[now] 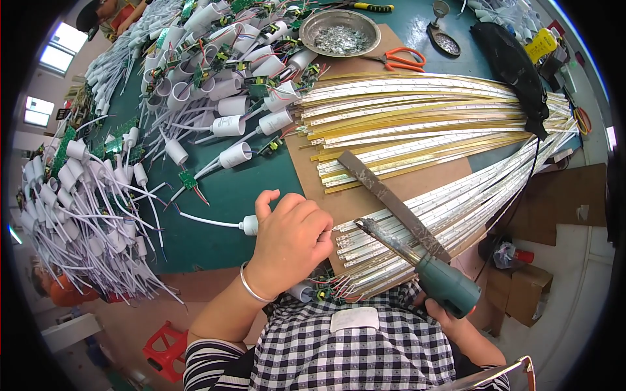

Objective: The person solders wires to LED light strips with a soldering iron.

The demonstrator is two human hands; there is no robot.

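Observation:
My right hand [445, 315] grips a soldering iron by its green handle [446, 284]. The iron's dark, crusted tip [366, 226] points left, over the ends of white LED strips [385, 242]. My left hand [292, 242] is closed, thumb and fingers pressed together and one finger raised; what they hold is hidden. Beside that hand a white plastic cap [248, 225] with a white cable partly shows, and I cannot tell whether the hand grips it. Below the left hand lie another cap [301, 291] and a small circuit board, with red wires at the strip ends.
A flat dark bar [391, 203] lies across the strips on brown cardboard [303, 171]. Beyond are orange-handled scissors [403, 60], a metal bowl of solder scraps [319, 45] and a black cloth [508, 65]. Heaps of white cabled caps [228, 126] cover the left. A person [120, 16] is far left.

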